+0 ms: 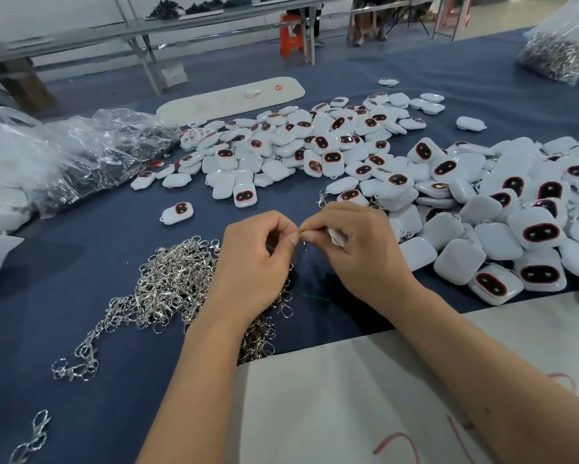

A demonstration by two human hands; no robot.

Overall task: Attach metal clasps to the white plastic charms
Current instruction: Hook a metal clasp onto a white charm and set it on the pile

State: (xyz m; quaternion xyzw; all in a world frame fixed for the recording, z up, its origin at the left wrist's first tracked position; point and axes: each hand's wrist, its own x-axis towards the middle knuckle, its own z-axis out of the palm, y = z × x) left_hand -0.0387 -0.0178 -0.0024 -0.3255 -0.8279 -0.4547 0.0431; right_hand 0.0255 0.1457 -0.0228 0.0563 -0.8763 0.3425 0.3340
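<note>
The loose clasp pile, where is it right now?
In the head view the pile of metal clasps lies on the blue cloth, lower left of centre, partly under the left hand.

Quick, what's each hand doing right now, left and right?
Left hand: fingers curled, pinching a metal clasp at its fingertips.
Right hand: curled round a white charm, also pinching at the clasp.

Bare blue cloth (pixel 90 256) between clasp heap (pixel 167 286) and far charm pile (pixel 281 145); right flank charm-crowded
</note>
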